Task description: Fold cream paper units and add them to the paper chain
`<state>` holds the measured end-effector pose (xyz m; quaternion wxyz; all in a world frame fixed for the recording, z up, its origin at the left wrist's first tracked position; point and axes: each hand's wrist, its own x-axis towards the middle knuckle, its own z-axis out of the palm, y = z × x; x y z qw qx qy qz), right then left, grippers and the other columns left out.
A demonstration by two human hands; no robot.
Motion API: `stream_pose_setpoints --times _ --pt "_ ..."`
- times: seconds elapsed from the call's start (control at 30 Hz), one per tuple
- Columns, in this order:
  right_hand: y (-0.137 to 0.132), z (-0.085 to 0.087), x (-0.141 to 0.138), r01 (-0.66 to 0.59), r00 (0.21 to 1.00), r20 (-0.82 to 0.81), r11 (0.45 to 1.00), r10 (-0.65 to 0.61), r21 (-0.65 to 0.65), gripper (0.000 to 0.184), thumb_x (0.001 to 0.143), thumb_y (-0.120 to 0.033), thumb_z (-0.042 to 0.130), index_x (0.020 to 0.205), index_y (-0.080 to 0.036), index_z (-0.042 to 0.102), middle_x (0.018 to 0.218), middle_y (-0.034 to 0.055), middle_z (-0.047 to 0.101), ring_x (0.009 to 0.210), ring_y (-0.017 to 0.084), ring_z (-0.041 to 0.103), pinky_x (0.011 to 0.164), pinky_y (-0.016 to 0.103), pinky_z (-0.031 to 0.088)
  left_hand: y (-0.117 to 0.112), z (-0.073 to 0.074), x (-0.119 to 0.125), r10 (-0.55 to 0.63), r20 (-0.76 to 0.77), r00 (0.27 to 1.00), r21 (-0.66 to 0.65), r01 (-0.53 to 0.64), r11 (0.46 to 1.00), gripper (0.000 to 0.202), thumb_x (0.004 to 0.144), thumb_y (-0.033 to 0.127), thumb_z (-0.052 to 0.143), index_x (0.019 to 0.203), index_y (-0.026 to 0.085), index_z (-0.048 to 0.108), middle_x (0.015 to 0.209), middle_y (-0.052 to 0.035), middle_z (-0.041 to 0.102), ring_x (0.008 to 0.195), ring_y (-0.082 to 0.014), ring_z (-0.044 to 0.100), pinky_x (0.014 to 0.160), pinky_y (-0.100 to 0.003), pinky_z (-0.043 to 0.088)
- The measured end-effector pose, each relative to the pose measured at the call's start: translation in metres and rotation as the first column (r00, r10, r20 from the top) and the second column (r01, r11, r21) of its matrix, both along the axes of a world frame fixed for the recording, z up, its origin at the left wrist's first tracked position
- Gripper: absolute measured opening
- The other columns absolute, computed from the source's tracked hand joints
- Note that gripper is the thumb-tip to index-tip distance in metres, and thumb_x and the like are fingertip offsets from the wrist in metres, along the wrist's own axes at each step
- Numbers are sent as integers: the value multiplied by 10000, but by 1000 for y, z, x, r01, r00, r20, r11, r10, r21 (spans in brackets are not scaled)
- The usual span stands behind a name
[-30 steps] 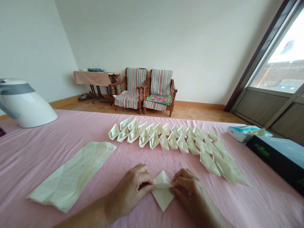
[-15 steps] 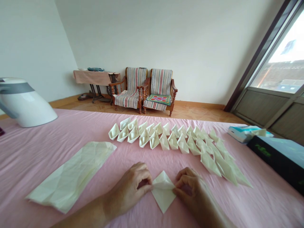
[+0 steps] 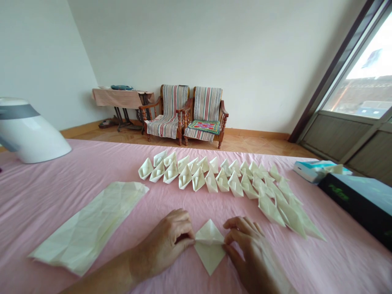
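A pale cream square of folded paper (image 3: 210, 255) lies on the pink cloth with one corner toward me and a crease across its middle. My left hand (image 3: 167, 234) pinches its left corner between thumb and fingers. At the right corner, my right hand (image 3: 248, 249) holds the paper with thumb and index finger, its other fingers lifted and slightly spread. Beyond both hands stand folded paper boats (image 3: 198, 179) in two long rows, closely packed toward the right. Left of my left hand rests a stack of creased paper sheets (image 3: 92, 226).
A white and grey jug (image 3: 39, 132) stands at the left on the pink tablecloth (image 3: 122, 159). To the right are a black box (image 3: 358, 204) and a blue and white tissue pack (image 3: 312, 170). Two wooden armchairs (image 3: 204, 110) stand against the far wall.
The fingers of my right hand have loosened and spread somewhat at the paper's right corner. My left hand keeps its pinch. The view has shifted slightly.
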<state>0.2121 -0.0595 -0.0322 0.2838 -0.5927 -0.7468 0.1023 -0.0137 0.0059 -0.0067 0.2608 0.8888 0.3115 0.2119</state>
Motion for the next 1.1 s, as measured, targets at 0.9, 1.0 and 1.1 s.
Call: stream_pose_setpoints --times 0.9,1.0,1.1 --pt "15 -1 -4 141 962 -215 982 -167 -128 184 767 -200 665 595 -214 602 1026 53 630 1013 248 557 888 401 374 -2 -1 9 237 -76 969 -57 -241 969 194 824 228 703 672 171 597 750 17 593 798 -165 524 757 -279 345" --pt "16 1 -7 164 970 -159 978 -184 -129 193 749 -201 676 579 -216 586 1002 50 644 981 253 572 863 403 376 -3 -1 12 264 -83 961 -33 -267 963 183 791 194 712 660 173 586 740 23 592 788 -163 523 752 -279 339" --pt "17 3 -8 183 973 -117 975 -198 -128 197 738 -195 675 570 -215 574 998 50 651 947 250 582 850 401 378 -4 -2 15 291 -91 952 -6 -293 956 178 762 155 703 642 171 572 722 27 589 757 -155 526 746 -281 332"
